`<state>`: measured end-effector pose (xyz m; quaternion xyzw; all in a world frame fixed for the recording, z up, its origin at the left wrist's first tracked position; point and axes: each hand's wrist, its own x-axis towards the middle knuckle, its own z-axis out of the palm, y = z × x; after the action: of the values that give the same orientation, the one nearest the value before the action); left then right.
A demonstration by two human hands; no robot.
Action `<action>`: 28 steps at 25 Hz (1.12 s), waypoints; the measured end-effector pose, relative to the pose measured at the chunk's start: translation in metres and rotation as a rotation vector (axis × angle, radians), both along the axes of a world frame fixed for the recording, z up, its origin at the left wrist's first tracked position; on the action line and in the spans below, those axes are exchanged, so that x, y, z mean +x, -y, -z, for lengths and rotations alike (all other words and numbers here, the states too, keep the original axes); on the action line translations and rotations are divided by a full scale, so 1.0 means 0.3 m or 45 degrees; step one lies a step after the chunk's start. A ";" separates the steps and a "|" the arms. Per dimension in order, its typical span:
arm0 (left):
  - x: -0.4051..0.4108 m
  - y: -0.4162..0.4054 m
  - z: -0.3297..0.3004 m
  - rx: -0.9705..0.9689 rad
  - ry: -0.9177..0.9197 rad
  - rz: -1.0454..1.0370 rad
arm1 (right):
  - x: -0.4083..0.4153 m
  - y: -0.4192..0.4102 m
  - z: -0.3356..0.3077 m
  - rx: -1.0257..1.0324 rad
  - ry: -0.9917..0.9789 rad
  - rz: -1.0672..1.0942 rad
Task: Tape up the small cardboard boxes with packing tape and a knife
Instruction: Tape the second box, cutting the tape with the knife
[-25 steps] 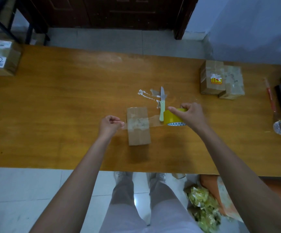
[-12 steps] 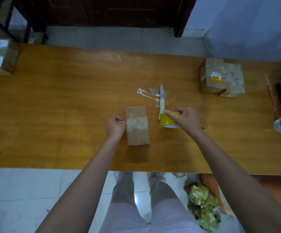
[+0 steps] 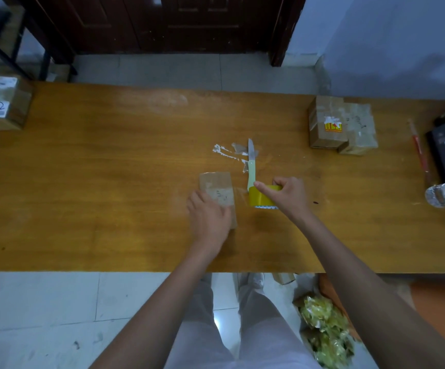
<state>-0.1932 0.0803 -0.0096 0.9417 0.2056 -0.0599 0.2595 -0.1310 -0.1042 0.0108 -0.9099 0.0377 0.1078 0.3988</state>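
wide wooden bench (image 3: 82,182), with taped cardboard boxes (image 3: 341,126) parked at the far right corner and one labelled box (image 3: 2,105) at the far left edge. near the middle, the small cardboard box (image 3: 217,193) in work, lying flat. left hand (image 3: 210,219) now spread flat on top of the box, fingers relaxed and pressing, where half a second ago it was a fist just beside the box's left edge and, a second ago, pinching the tape end out to the left. right hand (image 3: 288,195) curled around the yellow roll of packing tape (image 3: 261,199), which stands just right of the box, a short clear strip stretched between them. roll drawn closer to the box than a second ago. knife (image 3: 251,166) lying untouched just beyond the roll, blade pointing away. probably means: strip laid across the lid and being smoothed down, cut not yet made, knife needed next.
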 end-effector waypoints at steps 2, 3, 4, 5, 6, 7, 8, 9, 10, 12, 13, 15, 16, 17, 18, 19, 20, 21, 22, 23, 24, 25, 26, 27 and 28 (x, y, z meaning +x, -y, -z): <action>-0.027 0.059 0.029 0.073 -0.177 0.121 | -0.012 0.006 -0.005 -0.007 0.020 0.014; -0.030 0.071 0.047 0.075 -0.224 0.124 | -0.017 0.012 -0.008 -0.009 0.027 0.025; -0.028 0.075 0.064 0.074 -0.237 0.109 | -0.022 0.019 -0.011 -0.009 0.036 0.034; -0.026 0.072 0.075 0.079 -0.226 0.088 | -0.027 0.028 -0.014 -0.005 0.043 0.041; -0.023 0.067 0.082 0.087 -0.205 0.076 | -0.032 0.041 -0.016 0.010 0.042 0.047; -0.021 0.064 0.086 0.089 -0.183 0.073 | -0.038 0.057 -0.017 0.041 0.026 0.052; -0.023 0.061 0.088 0.083 -0.163 0.073 | -0.046 0.073 -0.020 0.078 -0.001 0.044; -0.026 0.059 0.089 0.077 -0.142 0.073 | -0.054 0.089 -0.023 0.095 -0.029 0.015; -0.031 0.054 0.089 0.080 -0.123 0.075 | -0.060 0.102 -0.028 0.077 -0.052 -0.033; -0.045 0.035 0.092 0.107 -0.094 0.080 | -0.072 0.118 -0.036 -0.028 -0.115 -0.134; -0.051 0.022 0.095 0.118 -0.083 0.081 | -0.076 0.120 -0.035 -0.085 -0.141 -0.167; -0.064 0.004 0.099 0.134 -0.067 0.075 | -0.082 0.123 -0.026 -0.181 -0.152 -0.209; -0.071 0.004 0.100 0.145 -0.062 0.063 | -0.084 0.123 -0.020 -0.216 -0.139 -0.220; -0.078 0.009 0.102 0.162 -0.056 0.038 | -0.087 0.120 -0.015 -0.237 -0.121 -0.226; -0.084 0.018 0.105 0.181 -0.050 -0.004 | -0.090 0.114 -0.013 -0.251 -0.096 -0.239; -0.090 0.027 0.108 0.197 -0.051 -0.061 | -0.093 0.108 -0.012 -0.263 -0.067 -0.259; -0.095 0.033 0.111 0.212 -0.067 -0.115 | -0.093 0.101 -0.012 -0.279 -0.039 -0.277; -0.099 0.037 0.113 0.225 -0.093 -0.148 | -0.091 0.097 -0.014 -0.290 -0.017 -0.289; -0.100 0.037 0.114 0.235 -0.117 -0.159 | -0.090 0.095 -0.017 -0.296 -0.011 -0.295; -0.098 0.036 0.115 0.238 -0.144 -0.156 | -0.091 0.094 -0.019 -0.297 -0.013 -0.298; -0.094 0.034 0.113 0.229 -0.175 -0.154 | -0.095 0.094 -0.018 -0.295 -0.018 -0.300; -0.087 0.033 0.109 0.206 -0.206 -0.159 | -0.097 0.090 -0.017 -0.288 -0.017 -0.305; -0.079 0.028 0.103 0.160 -0.227 -0.172 | -0.098 0.084 -0.019 -0.283 -0.017 -0.303; -0.071 0.017 0.098 0.090 -0.234 -0.200 | -0.098 0.076 -0.023 -0.277 -0.008 -0.297; -0.064 -0.006 0.092 0.000 -0.227 -0.255 | -0.097 0.067 -0.032 -0.291 0.009 -0.298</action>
<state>-0.2122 0.0820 -0.0372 0.9073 0.3210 -0.1172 0.2450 -0.1600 -0.1245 0.0203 -0.9478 -0.0579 0.1452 0.2778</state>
